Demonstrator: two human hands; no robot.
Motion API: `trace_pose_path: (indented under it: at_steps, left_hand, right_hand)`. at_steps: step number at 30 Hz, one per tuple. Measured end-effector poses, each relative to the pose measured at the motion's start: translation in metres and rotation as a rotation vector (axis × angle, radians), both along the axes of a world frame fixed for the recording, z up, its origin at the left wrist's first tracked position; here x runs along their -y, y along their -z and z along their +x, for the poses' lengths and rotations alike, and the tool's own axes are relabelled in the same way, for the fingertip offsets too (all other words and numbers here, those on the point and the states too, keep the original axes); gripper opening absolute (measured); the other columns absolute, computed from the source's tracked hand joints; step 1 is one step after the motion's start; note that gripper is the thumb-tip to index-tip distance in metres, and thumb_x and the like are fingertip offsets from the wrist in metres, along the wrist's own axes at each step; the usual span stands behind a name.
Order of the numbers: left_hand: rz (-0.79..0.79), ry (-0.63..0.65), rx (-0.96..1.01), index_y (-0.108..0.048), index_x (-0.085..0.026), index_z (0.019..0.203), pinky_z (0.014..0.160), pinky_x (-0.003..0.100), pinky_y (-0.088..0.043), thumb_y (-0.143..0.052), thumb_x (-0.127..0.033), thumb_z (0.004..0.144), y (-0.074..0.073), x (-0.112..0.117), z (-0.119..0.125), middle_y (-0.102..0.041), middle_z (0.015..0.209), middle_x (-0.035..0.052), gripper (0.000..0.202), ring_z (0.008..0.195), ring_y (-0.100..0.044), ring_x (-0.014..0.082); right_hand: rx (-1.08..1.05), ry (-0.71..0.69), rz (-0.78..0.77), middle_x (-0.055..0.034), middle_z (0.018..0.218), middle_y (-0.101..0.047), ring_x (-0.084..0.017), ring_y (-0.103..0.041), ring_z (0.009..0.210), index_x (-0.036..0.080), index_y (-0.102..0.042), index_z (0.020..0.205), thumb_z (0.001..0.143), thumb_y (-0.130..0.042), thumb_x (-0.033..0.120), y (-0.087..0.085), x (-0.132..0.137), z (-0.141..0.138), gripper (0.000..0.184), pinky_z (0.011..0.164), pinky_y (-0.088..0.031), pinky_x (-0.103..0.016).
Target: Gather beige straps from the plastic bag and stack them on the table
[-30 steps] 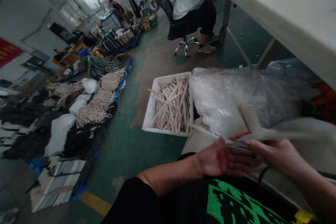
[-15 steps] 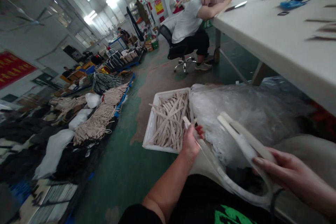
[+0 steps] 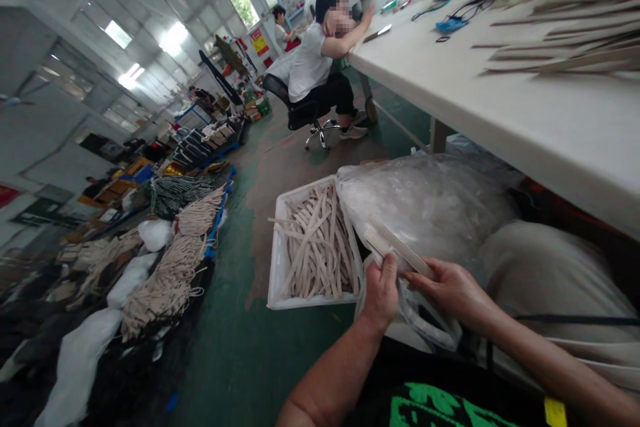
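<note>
Close together in front of my body, both hands hold pale beige fabric strips (image 3: 400, 248). My left hand (image 3: 381, 292) is closed with its thumb pressed on the strips near their ends. My right hand (image 3: 453, 290) pinches them further back, fingers underneath partly hidden. A loop of the same pale material (image 3: 434, 325) hangs below the hands. Just left of my left hand, a white plastic crate (image 3: 274, 280) holds a tangled heap of similar beige strips (image 3: 320, 247), one poking over its left rim.
Behind my hands lies a large clear plastic bag (image 3: 425, 190). A white table (image 3: 450, 73) on the right bears more strips (image 3: 565, 47) and a blue-corded item (image 3: 453, 25). A seated person (image 3: 313, 67) leans on its far end. Bundled strips (image 3: 165, 273) lie on pallets at left.
My hands have come together, and the strip ends held apart before now lie side by side. My right hand moved left. The view has turned right, showing more of the table.
</note>
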State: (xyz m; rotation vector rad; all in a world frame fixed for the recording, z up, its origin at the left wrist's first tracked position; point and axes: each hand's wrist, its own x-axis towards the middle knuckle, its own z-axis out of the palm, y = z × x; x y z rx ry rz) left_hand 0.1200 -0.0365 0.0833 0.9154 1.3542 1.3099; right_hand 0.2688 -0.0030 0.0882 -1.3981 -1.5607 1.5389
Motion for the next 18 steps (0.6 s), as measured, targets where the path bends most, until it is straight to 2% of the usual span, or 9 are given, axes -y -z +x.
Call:
trace_pose_path:
  at_steps: [2, 4, 5, 7, 9, 11, 13, 15, 18]
  left_hand:
    - [0.034, 0.006, -0.030, -0.073, -0.015, 0.095, 0.097, 0.035, -0.050, -0.052, -0.064, 0.092, -0.006, -0.006, -0.012, -0.074, 0.095, 0.0109, 0.053, 0.100, -0.068, 0.0240]
    - [0.019, 0.095, -0.078, -0.072, -0.015, 0.087, 0.090, 0.034, -0.052, -0.048, -0.062, 0.094, -0.018, -0.012, -0.026, -0.072, 0.084, 0.0089, 0.053, 0.086, -0.067, 0.0210]
    - [-0.002, 0.188, -0.131, -0.071, -0.016, 0.084, 0.085, 0.033, -0.053, -0.047, -0.062, 0.094, -0.024, -0.014, -0.032, -0.071, 0.079, 0.0075, 0.053, 0.080, -0.066, 0.0195]
    - [-0.043, 0.449, -0.281, -0.070, -0.017, 0.084, 0.080, 0.031, -0.052, -0.047, -0.060, 0.095, -0.036, -0.016, -0.037, -0.069, 0.075, 0.0045, 0.049, 0.074, -0.064, 0.0174]
    - [-0.042, 0.722, -0.428, -0.070, -0.019, 0.085, 0.082, 0.030, -0.050, -0.047, -0.052, 0.096, -0.043, -0.016, -0.034, -0.069, 0.076, 0.0030, 0.041, 0.077, -0.064, 0.0172]
    - [-0.027, 0.895, -0.493, -0.069, -0.020, 0.081, 0.085, 0.030, -0.050, -0.045, -0.044, 0.098, -0.041, -0.017, -0.027, -0.071, 0.078, 0.0027, 0.037, 0.082, -0.065, 0.0180]
    - [-0.054, 0.976, -0.493, -0.068, -0.020, 0.076, 0.086, 0.030, -0.050, -0.044, -0.039, 0.098, -0.035, -0.017, -0.020, -0.071, 0.079, 0.0033, 0.037, 0.083, -0.066, 0.0189]
    - [-0.125, 1.004, -0.467, -0.067, -0.020, 0.074, 0.084, 0.029, -0.050, -0.045, -0.038, 0.098, -0.027, -0.016, -0.018, -0.070, 0.079, 0.0034, 0.037, 0.082, -0.067, 0.0186]
    - [-0.181, 1.043, -0.452, -0.065, -0.021, 0.073, 0.080, 0.029, -0.049, -0.047, -0.039, 0.097, -0.018, -0.009, -0.024, -0.069, 0.078, 0.0039, 0.035, 0.080, -0.066, 0.0188]
  right_hand:
    - [-0.053, 0.112, 0.010, -0.0029, 0.064, -0.067, -0.011, -0.044, 0.045, 0.017, -0.074, 0.081, 0.066, -0.070, 0.070, -0.009, -0.008, 0.007, 0.055, 0.040, -0.032, -0.023]
    - [-0.121, 0.201, -0.006, -0.0037, 0.067, -0.068, -0.010, -0.039, 0.043, 0.016, -0.075, 0.094, 0.062, -0.073, 0.073, -0.023, -0.015, 0.015, 0.065, 0.039, -0.029, -0.023]
    - [-0.158, 0.205, -0.024, -0.0031, 0.066, -0.067, -0.009, -0.036, 0.041, 0.016, -0.074, 0.102, 0.060, -0.075, 0.074, -0.030, -0.018, 0.018, 0.071, 0.038, -0.027, -0.023]
    - [-0.205, 0.160, -0.055, 0.0000, 0.059, -0.062, -0.009, -0.034, 0.040, 0.016, -0.072, 0.112, 0.055, -0.079, 0.073, -0.041, -0.020, 0.020, 0.080, 0.037, -0.024, -0.022]
    - [-0.191, 0.124, -0.067, 0.0019, 0.050, -0.055, -0.009, -0.034, 0.039, 0.017, -0.074, 0.094, 0.048, -0.082, 0.072, -0.046, -0.020, 0.019, 0.073, 0.037, -0.024, -0.022]
    - [-0.133, 0.140, -0.068, 0.0018, 0.044, -0.050, -0.010, -0.035, 0.037, 0.018, -0.070, 0.071, 0.041, -0.083, 0.073, -0.043, -0.018, 0.017, 0.064, 0.036, -0.024, -0.023]
    - [-0.089, 0.171, -0.075, 0.0013, 0.041, -0.048, -0.011, -0.036, 0.037, 0.019, -0.068, 0.064, 0.036, -0.083, 0.074, -0.038, -0.016, 0.017, 0.063, 0.035, -0.025, -0.023]
    - [-0.083, 0.209, -0.091, 0.0011, 0.042, -0.049, -0.011, -0.037, 0.037, 0.019, -0.069, 0.064, 0.033, -0.083, 0.075, -0.034, -0.014, 0.019, 0.065, 0.034, -0.026, -0.024]
    - [-0.117, 0.332, -0.115, 0.0018, 0.043, -0.046, -0.010, -0.037, 0.039, 0.020, -0.060, 0.053, 0.032, -0.084, 0.075, -0.037, -0.016, 0.025, 0.064, 0.033, -0.027, -0.022]
